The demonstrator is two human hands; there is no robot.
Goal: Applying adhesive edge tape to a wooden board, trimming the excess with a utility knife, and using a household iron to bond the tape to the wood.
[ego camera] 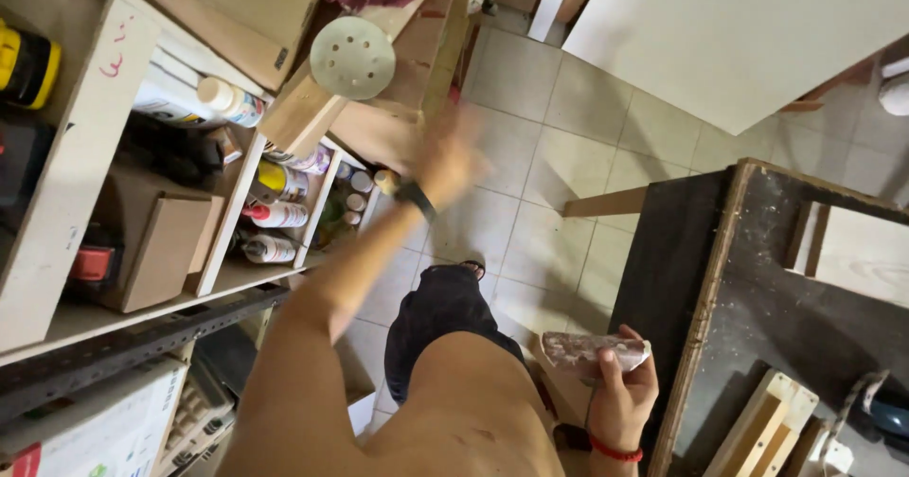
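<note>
My right hand [620,397] is low and near, just left of the dark counter [757,278], grip closed around a worn sanding block [592,352]. Thumb sits on the near side, fingers curl over the far end. The block has a dusty pinkish-white face, turned up and lying roughly level. I'd judge it light and stiff, the gritty face giving good friction, so not slippery. Best taken across the short sides, the way it's held now, keeping the fingers off the abrasive face. Not fragile.

My left hand [445,160] is raised toward the shelf unit [104,89] on the left, badly motion-blurred. Can't tell if that grip is open or closed, or if it holds anything. A dark watch band sits on the wrist. It's nearest a sloping wood plank [303,113] and the round sanding disc [352,58] with holes, which sits at the plank's far end. The disc looks thin, light and floppy; take it by the edge.

Spray cans [275,214] lie on their sides in the shelf compartments just left of the hand, with a cardboard box [156,250] further left. A white board [739,32] is at far right, with tiled floor [559,155] below.
</note>
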